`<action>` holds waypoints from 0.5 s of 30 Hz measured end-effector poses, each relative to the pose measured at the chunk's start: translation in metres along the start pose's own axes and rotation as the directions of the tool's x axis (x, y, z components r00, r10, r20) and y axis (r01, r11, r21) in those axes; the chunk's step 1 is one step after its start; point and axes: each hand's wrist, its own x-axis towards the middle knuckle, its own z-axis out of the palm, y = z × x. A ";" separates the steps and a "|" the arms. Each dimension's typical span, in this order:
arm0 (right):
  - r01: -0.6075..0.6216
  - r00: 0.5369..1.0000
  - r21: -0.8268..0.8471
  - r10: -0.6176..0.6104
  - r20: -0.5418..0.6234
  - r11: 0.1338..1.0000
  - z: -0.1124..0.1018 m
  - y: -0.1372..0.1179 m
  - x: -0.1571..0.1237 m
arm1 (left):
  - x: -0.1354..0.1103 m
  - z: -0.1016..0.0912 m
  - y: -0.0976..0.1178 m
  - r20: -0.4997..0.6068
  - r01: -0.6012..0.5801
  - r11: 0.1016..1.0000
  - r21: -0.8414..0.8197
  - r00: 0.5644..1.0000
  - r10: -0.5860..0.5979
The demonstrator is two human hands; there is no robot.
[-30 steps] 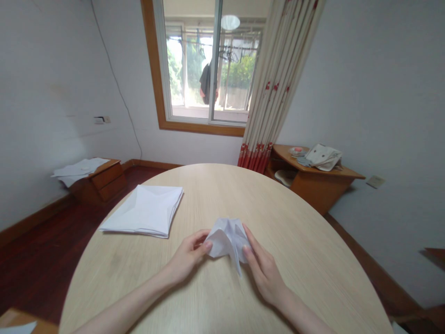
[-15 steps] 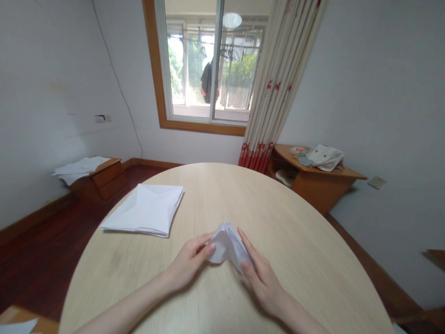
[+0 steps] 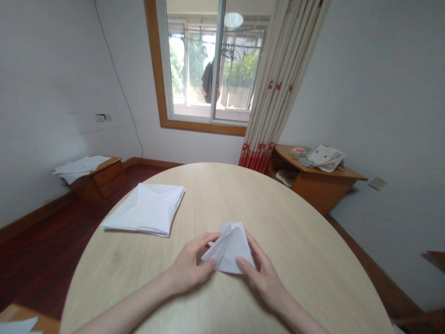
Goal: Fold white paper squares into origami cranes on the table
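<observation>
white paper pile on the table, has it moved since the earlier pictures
No; judged against the round table, the paper pile hasn't shifted.

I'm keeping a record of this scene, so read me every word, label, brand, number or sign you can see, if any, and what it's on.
None: no readable text shows anywhere.
Held folded paper and white paper stack: no writing visible.
Pale item on the wooden corner desk: dark marks, too small and blurred to make out.
</observation>
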 end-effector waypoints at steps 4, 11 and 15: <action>-0.065 0.997 0.154 0.058 0.048 0.986 0.002 -0.002 0.001 | -0.001 -0.002 -0.002 -0.074 0.044 0.999 0.024 0.996 -0.042; -0.102 0.993 0.236 0.086 0.078 0.966 0.001 -0.007 0.001 | -0.003 0.002 -0.001 0.107 -0.148 0.987 0.057 0.984 0.141; -0.069 0.997 0.241 0.056 0.061 0.968 0.002 -0.013 0.001 | -0.006 0.007 -0.003 0.181 -0.252 0.954 0.160 0.958 0.223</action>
